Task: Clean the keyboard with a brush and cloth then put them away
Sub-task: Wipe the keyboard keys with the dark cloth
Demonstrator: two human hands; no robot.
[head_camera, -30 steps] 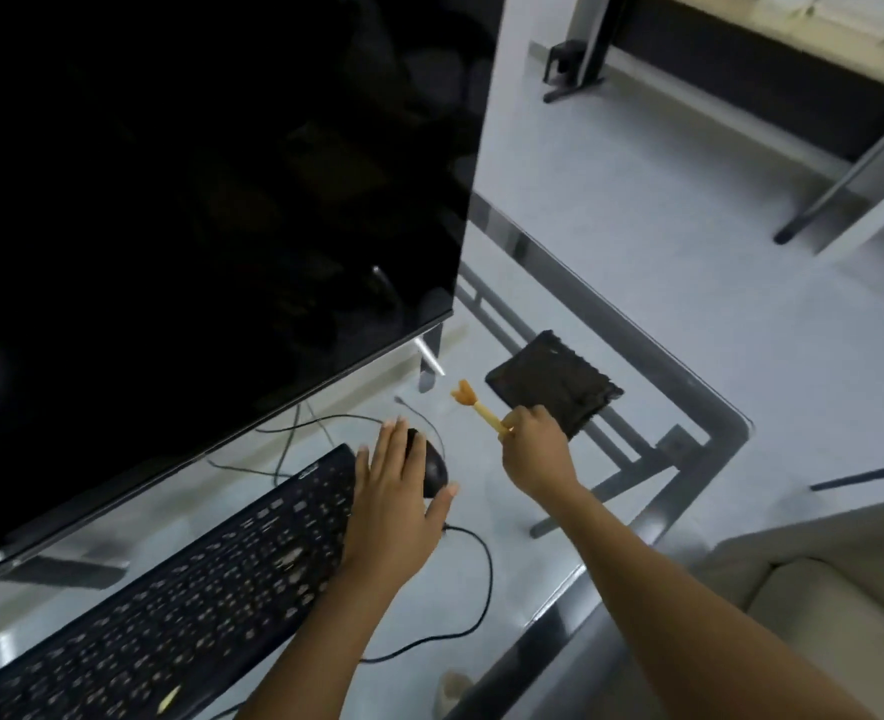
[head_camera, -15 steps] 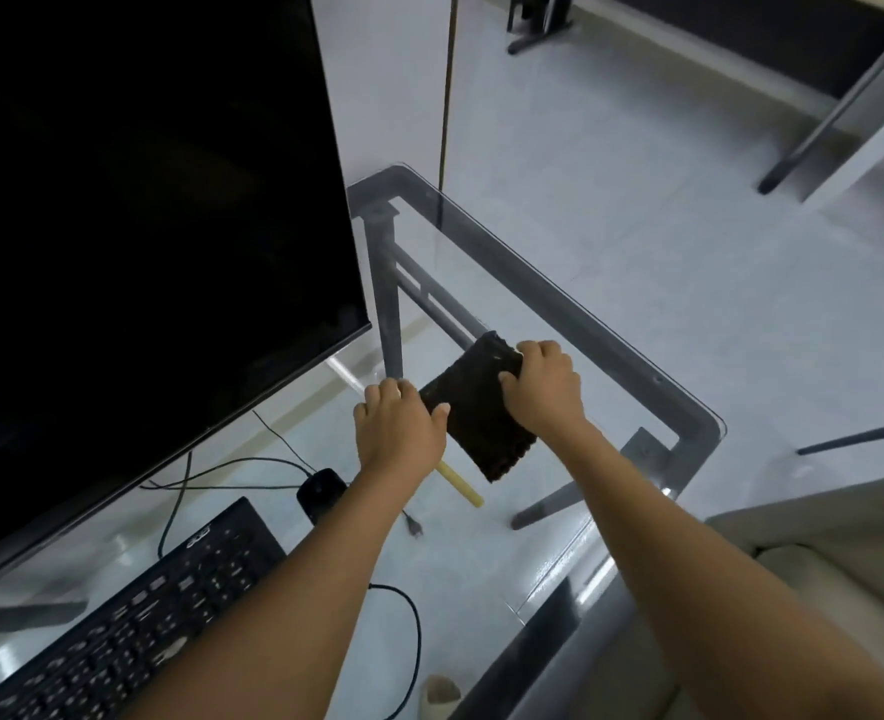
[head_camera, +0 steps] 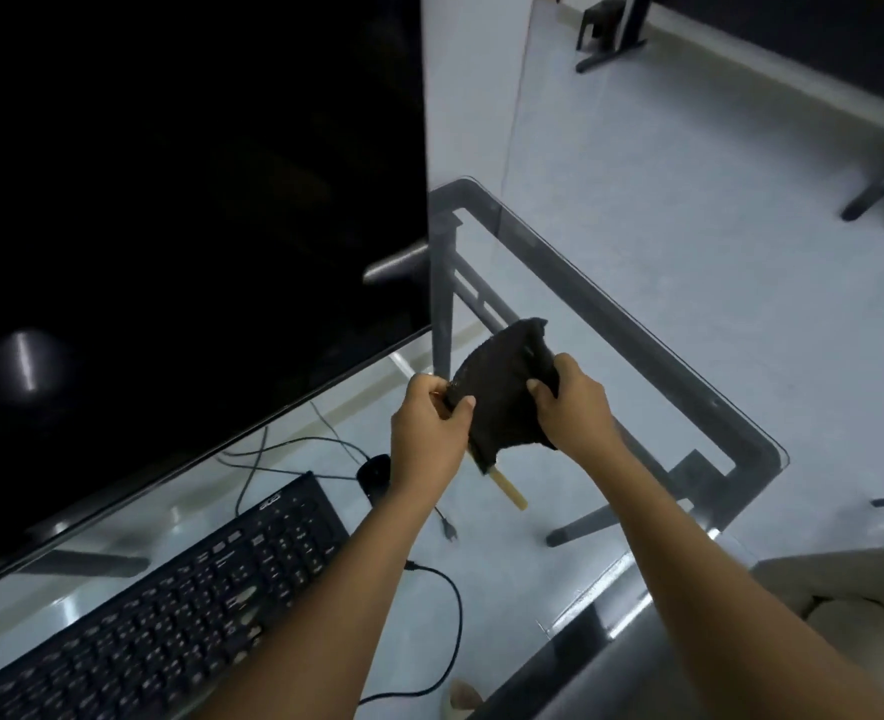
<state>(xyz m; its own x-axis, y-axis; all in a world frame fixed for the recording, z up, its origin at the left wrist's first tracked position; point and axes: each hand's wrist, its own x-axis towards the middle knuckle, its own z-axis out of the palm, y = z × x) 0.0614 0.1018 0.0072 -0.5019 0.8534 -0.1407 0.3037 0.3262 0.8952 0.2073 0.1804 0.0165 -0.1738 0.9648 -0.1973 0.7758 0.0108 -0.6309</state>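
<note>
A dark cloth (head_camera: 497, 387) is lifted off the glass desk, held between both hands. My left hand (head_camera: 427, 433) pinches its near left edge and my right hand (head_camera: 572, 407) grips its right side. The wooden handle of the brush (head_camera: 508, 488) lies on the glass just below the cloth; its head is hidden behind the cloth and my left hand. The black keyboard (head_camera: 170, 615) rests at the lower left of the desk, apart from both hands.
A large dark monitor (head_camera: 185, 226) fills the upper left. A black mouse (head_camera: 375, 472) with its cable (head_camera: 450, 631) sits beside the keyboard. The glass desk's rounded corner (head_camera: 762, 449) is at the right, a pale seat (head_camera: 845, 605) beyond it.
My right hand set the brush down on the glass and took the cloth. My left hand left the mouse and joined it. Both hands have raised the cloth off the desk.
</note>
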